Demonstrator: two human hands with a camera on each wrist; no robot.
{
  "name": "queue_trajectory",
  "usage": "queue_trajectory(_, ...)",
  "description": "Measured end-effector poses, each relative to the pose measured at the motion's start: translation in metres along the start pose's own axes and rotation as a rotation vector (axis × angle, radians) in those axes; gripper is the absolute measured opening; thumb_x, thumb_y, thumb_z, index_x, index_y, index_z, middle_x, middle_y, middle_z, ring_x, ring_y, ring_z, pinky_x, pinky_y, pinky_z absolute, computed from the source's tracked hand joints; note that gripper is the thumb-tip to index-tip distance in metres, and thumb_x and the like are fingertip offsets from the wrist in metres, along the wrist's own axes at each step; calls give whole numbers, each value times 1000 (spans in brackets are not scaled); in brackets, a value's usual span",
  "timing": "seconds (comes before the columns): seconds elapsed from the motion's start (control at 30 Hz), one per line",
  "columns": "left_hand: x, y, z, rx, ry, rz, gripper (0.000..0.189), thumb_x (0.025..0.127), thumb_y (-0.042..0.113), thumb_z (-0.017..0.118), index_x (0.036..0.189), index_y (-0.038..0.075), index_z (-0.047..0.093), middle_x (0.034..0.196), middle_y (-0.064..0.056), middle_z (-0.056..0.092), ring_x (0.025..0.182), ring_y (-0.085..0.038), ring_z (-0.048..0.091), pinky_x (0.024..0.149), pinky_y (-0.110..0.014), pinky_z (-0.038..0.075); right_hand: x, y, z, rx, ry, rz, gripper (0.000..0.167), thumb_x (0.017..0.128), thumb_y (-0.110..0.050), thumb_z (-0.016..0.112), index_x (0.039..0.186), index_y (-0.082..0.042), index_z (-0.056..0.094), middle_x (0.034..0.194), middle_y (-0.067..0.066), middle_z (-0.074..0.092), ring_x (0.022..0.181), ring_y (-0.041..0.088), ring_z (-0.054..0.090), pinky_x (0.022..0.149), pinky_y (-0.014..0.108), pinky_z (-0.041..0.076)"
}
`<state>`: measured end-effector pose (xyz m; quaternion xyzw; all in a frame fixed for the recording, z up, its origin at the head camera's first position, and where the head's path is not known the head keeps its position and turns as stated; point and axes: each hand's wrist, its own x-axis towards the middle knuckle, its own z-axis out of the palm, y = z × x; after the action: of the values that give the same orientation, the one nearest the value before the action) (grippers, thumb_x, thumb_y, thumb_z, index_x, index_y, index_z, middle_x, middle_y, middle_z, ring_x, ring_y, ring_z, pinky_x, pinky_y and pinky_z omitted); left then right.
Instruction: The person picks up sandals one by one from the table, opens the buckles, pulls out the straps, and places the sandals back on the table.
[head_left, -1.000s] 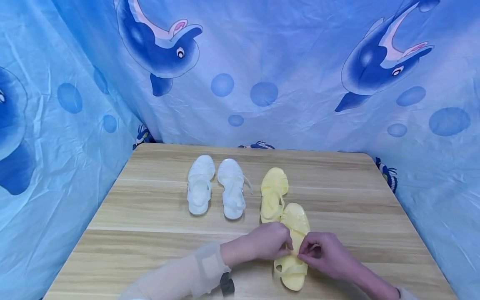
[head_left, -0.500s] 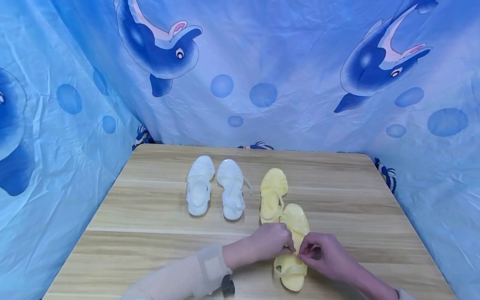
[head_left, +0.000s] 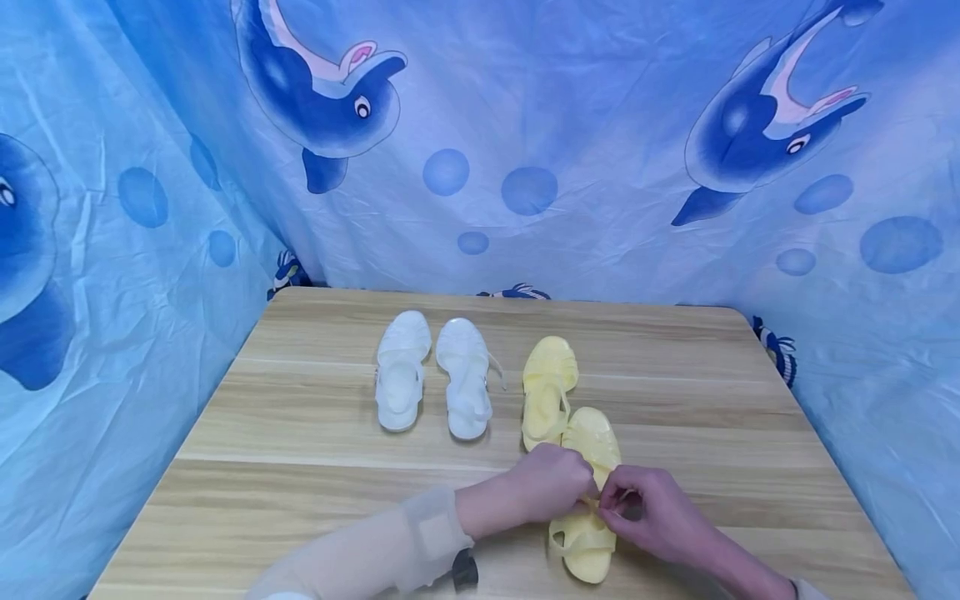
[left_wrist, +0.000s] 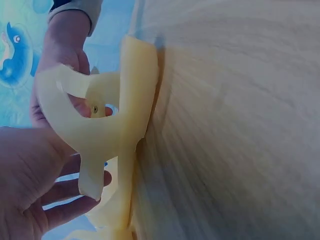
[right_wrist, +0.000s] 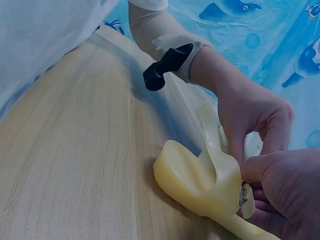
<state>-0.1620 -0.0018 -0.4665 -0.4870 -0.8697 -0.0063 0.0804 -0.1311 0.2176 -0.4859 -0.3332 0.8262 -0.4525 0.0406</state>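
Note:
Both hands meet over the near yellow jelly sandal, which lies sole down on the table. My left hand reaches across from the left, its fingertips pinching at the strap over the sandal's middle. In the left wrist view, the ankle strap hangs beside those fingers. My right hand, on the sandal's outer side, has thumb and fingers curled on the strap. The right wrist view shows a small metal buckle right at its fingertips. Part of the strap is hidden behind the fingers.
The other yellow sandal lies just beyond, close to the held one's toe. Two white sandals stand side by side farther left on the wooden table. A blue dolphin-print curtain encloses the back and sides.
My left hand has shifted slightly right, closer to the right hand's fingertips. My right hand and the sandals have stayed nearly in place.

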Motion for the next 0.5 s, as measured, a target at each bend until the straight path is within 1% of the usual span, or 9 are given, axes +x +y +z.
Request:
queue_trajectory(0.13,1,-1,4,13,7,6,9,94,34,80,94,42,84,83,25,74,79,9,69,61,-9,51,0,0,0,-4,-7,-1,34,84,5,82,88,-25,68,84,-7,72,78,-3,66,64,23,61)
queue_trajectory(0.23,0,-1,6,68,18,38,11,98,37,75,90,40,83,80,24,71,74,7,66,57,-11,50,0,0,0,-6,-13,-10,35,84,6,82,88,-25,67,85,-10,71,78,-3,66,64,23,61)
queue_trajectory(0.33,0,0,6,162,28,62,19,99,30,72,83,36,79,76,21,67,67,4,58,52,-14,47,0,1,-1,-2,-13,-12,34,83,6,83,88,-24,66,85,-11,70,78,-3,66,64,22,61)
queue_trajectory(0.43,-1,-1,6,238,20,66,24,96,21,72,76,35,74,73,20,65,62,2,52,48,-16,45,-2,2,-2,9,1,-1,34,82,6,83,88,-23,67,84,-10,70,77,-2,67,63,23,62)
queue_trajectory(0.5,0,-1,6,258,7,61,26,93,18,72,74,36,73,73,20,64,61,0,50,46,-18,44,-2,2,-3,19,7,11,34,82,6,84,88,-23,67,84,-8,71,77,-2,67,64,23,63)
